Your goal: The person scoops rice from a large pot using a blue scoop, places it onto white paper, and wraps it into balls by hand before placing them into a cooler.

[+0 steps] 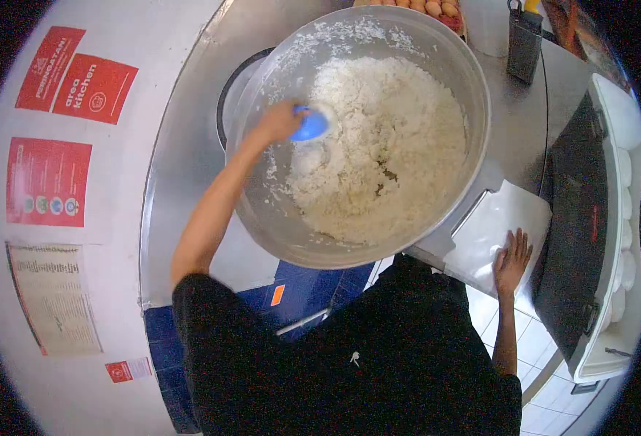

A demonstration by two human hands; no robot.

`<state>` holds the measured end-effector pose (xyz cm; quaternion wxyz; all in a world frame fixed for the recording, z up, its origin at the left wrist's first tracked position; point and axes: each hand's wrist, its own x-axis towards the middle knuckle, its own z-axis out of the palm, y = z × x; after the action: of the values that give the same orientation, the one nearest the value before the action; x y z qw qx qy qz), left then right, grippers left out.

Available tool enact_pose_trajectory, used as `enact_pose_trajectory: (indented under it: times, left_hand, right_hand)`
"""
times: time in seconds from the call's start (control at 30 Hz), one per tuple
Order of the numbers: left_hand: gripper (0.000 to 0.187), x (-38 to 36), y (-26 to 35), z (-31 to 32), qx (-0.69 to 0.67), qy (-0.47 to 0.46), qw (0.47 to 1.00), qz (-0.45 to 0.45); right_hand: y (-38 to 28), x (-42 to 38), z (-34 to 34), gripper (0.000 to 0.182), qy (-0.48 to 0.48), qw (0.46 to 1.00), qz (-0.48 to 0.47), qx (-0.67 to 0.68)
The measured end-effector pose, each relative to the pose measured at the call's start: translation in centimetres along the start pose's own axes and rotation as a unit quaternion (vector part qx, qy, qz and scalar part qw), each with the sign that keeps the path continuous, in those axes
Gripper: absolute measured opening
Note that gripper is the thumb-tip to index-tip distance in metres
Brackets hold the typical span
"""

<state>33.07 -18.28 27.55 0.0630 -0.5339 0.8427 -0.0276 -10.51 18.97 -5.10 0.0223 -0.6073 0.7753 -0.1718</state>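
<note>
My left hand (280, 121) reaches over the left side of a large metal basin (273, 236). It grips a blue rounded scoop (309, 126), slightly blurred, whose exact shape I cannot make out. The scoop is at the left edge of a broad heap of white rice (389, 152) in the basin. Grains cling to the basin's inner wall, and a small dark gap shows in the heap. On the right, my right hand (513, 261) lies flat, fingers spread, on a white sheet or plastic bag (501, 224) at the counter's edge.
Eggs (433, 9) sit in a tray behind the basin. A dark holder (525, 43) with a yellow-handled utensil stands at the back right. An open white-lined cooler box (604, 240) is at the right. Red signs (97, 89) hang on the left wall.
</note>
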Motion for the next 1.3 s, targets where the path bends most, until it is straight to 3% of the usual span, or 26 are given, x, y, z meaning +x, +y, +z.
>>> enact_pose_trajectory:
  times: [0.03, 0.1, 0.2, 0.23, 0.3, 0.33, 0.47, 0.57, 0.7, 0.77, 0.83, 0.97, 1.03, 1.13, 1.27, 1.3]
  left_hand:
    - [0.053, -0.4, 0.3, 0.1, 0.000, 0.001, 1.000, -0.003]
    - [0.056, 1.1, 2.3, -2.8, -0.123, -0.213, 0.958, -0.145]
    - [0.054, 1.2, 4.7, -8.9, -0.150, -0.234, 0.941, -0.193]
    - [0.054, 2.0, 3.3, -6.6, -0.151, -0.237, 0.940, -0.195]
    - [0.052, 3.6, -1.2, 0.0, -0.045, -0.053, 0.997, 0.037]
    - [0.052, 3.1, -1.6, 0.6, -0.050, -0.050, 0.997, 0.032]
    - [0.046, 1.9, -1.3, 0.3, -0.045, -0.213, 0.974, 0.055]
    - [0.040, -0.5, 2.9, -6.4, -0.019, -0.173, 0.978, 0.111]
    - [0.033, -1.1, 7.9, -10.3, -0.065, -0.069, 0.991, 0.095]
    - [0.031, 0.0, 9.3, -9.7, -0.086, -0.012, 0.991, 0.103]
    - [0.030, 2.2, 9.9, -9.0, -0.165, 0.025, 0.986, 0.025]
    - [0.035, 8.9, 5.6, -0.1, -0.217, 0.146, 0.963, 0.061]
    - [0.032, 10.6, 6.1, 1.6, -0.263, 0.123, 0.954, -0.073]
    - [0.032, 12.3, 8.9, 2.5, -0.353, 0.066, 0.925, -0.124]
    - [0.034, 13.1, 13.4, 4.1, -0.373, -0.028, 0.923, -0.090]
    - [0.033, 12.1, 15.0, 5.1, -0.402, -0.084, 0.912, -0.027]
  right_hand:
    - [0.2, -0.4, 0.1, 0.050, 0.000, 1.000, -0.003, 0.000]
    - [0.4, -0.2, 0.5, 0.049, 0.018, 1.000, -0.016, -0.016]
    - [0.0, -0.1, 0.1, 0.048, 0.007, 1.000, 0.002, -0.001]
    - [-0.1, -0.2, 0.1, 0.048, 0.003, 1.000, 0.000, -0.002]
    - [-0.1, 0.0, 0.0, 0.049, 0.008, 1.000, -0.001, -0.007]
    - [0.1, 0.0, 0.1, 0.049, 0.009, 1.000, -0.008, -0.011]
    - [-0.1, -0.2, 0.1, 0.050, 0.003, 1.000, -0.003, -0.002]
    - [-0.4, 0.1, -0.1, 0.050, -0.003, 1.000, 0.015, 0.005]
    - [-0.5, 0.3, -0.4, 0.051, -0.027, 0.999, 0.020, -0.001]
    - [-0.6, 0.4, -0.6, 0.050, -0.021, 1.000, 0.012, 0.018]
    - [-0.4, 0.3, -0.2, 0.051, -0.020, 1.000, 0.014, 0.011]
    - [-0.6, 0.3, -0.6, 0.051, -0.042, 0.999, 0.019, 0.016]
    - [-0.6, 0.3, -0.6, 0.051, -0.021, 1.000, 0.008, 0.020]
    - [-0.7, 0.6, -1.1, 0.051, -0.039, 0.999, 0.018, 0.032]
    - [0.0, 0.6, -0.8, 0.050, -0.038, 0.999, 0.014, 0.023]
    - [-0.1, 0.5, -0.6, 0.051, -0.039, 0.999, 0.014, 0.024]
